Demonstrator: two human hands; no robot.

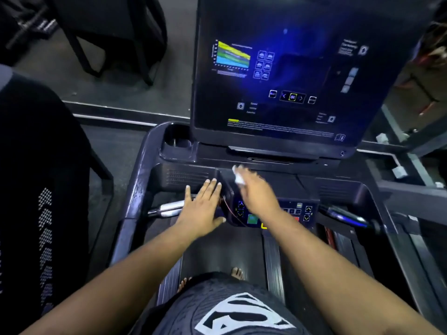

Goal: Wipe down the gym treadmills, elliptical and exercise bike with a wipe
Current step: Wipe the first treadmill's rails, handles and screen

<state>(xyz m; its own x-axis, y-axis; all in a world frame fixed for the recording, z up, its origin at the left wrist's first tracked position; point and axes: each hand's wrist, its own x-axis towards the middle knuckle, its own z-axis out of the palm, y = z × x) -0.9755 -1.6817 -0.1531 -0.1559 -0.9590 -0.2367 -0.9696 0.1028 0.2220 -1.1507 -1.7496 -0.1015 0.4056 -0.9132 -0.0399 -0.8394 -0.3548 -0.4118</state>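
I stand on a dark treadmill (135, 189) and face its large console screen (278, 68), which is lit with a coloured chart and icons. My right hand (254, 189) holds a small white wipe (239, 176) against the sloped panel just below the screen; the hand is motion-blurred. My left hand (203, 206) lies flat with straight fingers on the console's left side, beside the button panel (273, 213). The belt (217, 250) runs below my arms.
A cup holder (179, 141) sits at the console's left corner. Silver and black grip handles (169, 209) stick out on both sides. Another dark machine (36, 189) stands close on the left. Black frames (108, 32) stand on the floor behind.
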